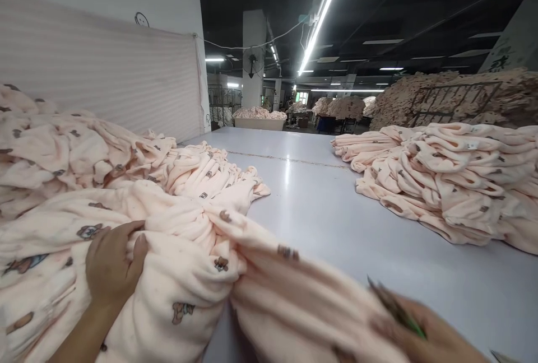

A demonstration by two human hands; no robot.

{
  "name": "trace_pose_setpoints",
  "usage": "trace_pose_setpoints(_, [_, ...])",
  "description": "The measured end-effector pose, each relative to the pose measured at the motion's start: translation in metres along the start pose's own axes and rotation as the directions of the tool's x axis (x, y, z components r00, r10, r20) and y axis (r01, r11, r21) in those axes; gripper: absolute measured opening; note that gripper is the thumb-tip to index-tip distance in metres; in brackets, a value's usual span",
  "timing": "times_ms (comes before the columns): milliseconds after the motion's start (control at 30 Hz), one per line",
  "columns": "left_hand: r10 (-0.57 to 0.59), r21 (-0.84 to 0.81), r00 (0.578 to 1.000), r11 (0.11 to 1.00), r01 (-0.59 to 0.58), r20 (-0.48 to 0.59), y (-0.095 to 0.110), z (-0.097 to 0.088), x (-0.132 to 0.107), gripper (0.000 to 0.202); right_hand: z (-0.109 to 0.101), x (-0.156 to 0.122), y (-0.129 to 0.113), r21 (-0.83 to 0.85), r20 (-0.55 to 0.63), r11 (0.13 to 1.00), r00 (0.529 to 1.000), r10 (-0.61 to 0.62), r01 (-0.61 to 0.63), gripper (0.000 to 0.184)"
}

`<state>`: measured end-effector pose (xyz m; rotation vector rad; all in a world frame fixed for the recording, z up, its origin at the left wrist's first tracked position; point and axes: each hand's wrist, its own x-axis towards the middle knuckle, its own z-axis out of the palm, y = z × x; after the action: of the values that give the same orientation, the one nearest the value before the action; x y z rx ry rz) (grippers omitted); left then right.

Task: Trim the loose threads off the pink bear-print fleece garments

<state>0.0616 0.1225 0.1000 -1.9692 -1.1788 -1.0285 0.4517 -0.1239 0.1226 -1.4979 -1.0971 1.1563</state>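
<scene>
Pale pink fleece cloth (197,279) with small printed bears lies bunched in front of me. My left hand (113,265) presses into it at the lower left, fingers curled into the folds and thumb apart from them. At the lower right, my right hand (432,326) is blurred by motion. It holds small dark thread snips (392,301) with a bit of green, blades pointing up and left. The same hand grips a stretched piece of the fleece (311,290), drawn taut from the bunch toward the right. Its fingertips are smeared.
A heap of similar fleece (75,144) rises at the left against a pink-draped wall (101,66). Another fleece pile (445,184) lies on the right of the pale table (294,195). A metal tip (500,356) shows at the bottom right edge. Loaded racks (454,99) stand behind.
</scene>
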Motion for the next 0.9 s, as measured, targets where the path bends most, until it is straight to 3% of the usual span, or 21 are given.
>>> trace_pose_setpoints(33, [0.010,0.010,1.000,1.000,-0.010,-0.006,0.000,0.000,0.000,0.019,-0.004,0.005,-0.012,0.090,-0.093,0.990,0.989,0.115,-0.107,0.027])
trace_pose_setpoints(67, [0.017,0.018,1.000,1.000,-0.017,-0.014,0.000,0.000,-0.001,0.018,-0.010,0.014,-0.020,0.084,-0.201,0.989,0.970,0.134,-0.119,0.033])
trace_pose_setpoints(133, [0.031,0.016,0.999,0.999,-0.030,-0.036,-0.001,-0.002,-0.004,0.018,-0.024,0.033,-0.023,0.050,-0.362,0.994,0.926,0.105,-0.094,0.025])
trace_pose_setpoints(267, [0.073,-0.005,0.994,0.997,-0.074,-0.086,-0.003,-0.005,-0.010,0.021,-0.040,0.045,0.008,-0.055,-0.542,0.989,0.836,0.088,-0.140,0.037])
trace_pose_setpoints(433, [0.064,0.008,0.992,0.998,-0.063,-0.106,0.001,-0.007,-0.011,0.021,-0.030,0.016,0.067,-0.067,-0.588,0.974,0.797,0.136,-0.215,0.038])
trace_pose_setpoints(533, [0.054,0.044,0.995,0.998,-0.050,-0.081,0.005,-0.010,-0.009,0.020,-0.026,0.013,0.095,-0.064,-0.604,0.971,0.783,0.147,-0.231,0.040])
trace_pose_setpoints(767, [0.028,0.060,0.999,0.998,-0.026,-0.029,0.013,-0.015,-0.008,0.020,-0.028,0.070,0.126,-0.170,-0.634,0.977,0.773,-0.011,-0.125,0.050])
trace_pose_setpoints(900, [-0.054,0.102,0.988,0.994,0.039,0.144,0.018,-0.028,-0.002,0.021,-0.022,0.089,0.134,-0.207,-0.577,0.971,0.816,-0.021,-0.121,0.048])
